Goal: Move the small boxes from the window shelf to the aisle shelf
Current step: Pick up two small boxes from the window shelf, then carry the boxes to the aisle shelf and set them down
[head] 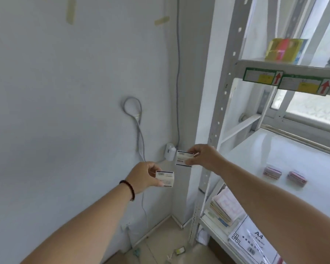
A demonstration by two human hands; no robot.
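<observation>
My left hand grips a small white box with a dark stripe and a barcode. My right hand pinches a second small white box a little higher and to the right. Both boxes hang in the air in front of the white wall, left of the shelf's grey upright post. Two small pink boxes lie on the white window shelf to the right of my right forearm.
A grey cable loop and a white plug are on the wall behind the hands. The upper shelf holds a yellow and pink pack above green labels. Papers and an A4 pack fill the lower shelf. Scraps lie on the floor.
</observation>
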